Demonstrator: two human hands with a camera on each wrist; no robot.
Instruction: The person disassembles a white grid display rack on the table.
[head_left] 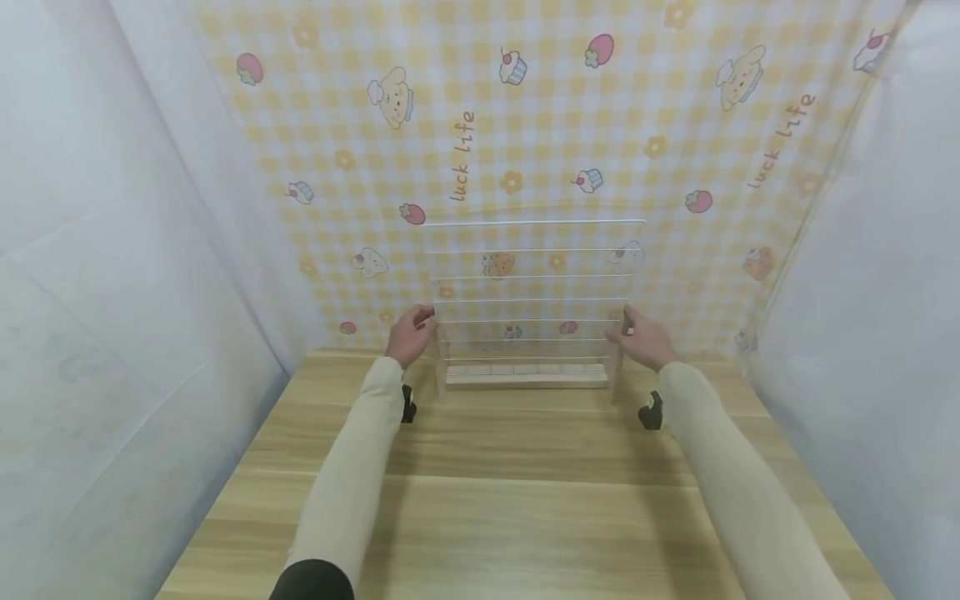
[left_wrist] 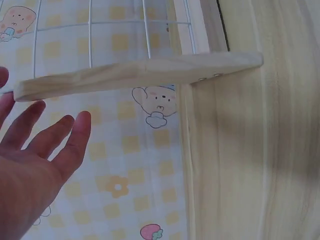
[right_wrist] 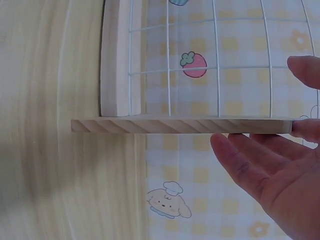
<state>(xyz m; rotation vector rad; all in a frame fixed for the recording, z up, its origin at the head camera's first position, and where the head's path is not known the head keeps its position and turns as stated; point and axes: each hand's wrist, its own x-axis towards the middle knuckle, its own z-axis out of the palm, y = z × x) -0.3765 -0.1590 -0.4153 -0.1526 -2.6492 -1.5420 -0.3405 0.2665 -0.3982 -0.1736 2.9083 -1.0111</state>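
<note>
A white wire grid rack with a pale wooden base and two wooden side posts stands upright at the table's back edge. My left hand holds the top of the left post; the left wrist view shows fingertips at its end, the other fingers spread beside it. On the opposite side, my right hand holds the right post. Its thumb lies on the grid side and the other fingers on the outer face. The white wire grid spans between the posts.
Behind the rack hangs a yellow checked cloth with cartoon prints. White sheets wall off the left and right sides. A wood-grain tabletop stretches in front. A dark round object shows at the bottom edge.
</note>
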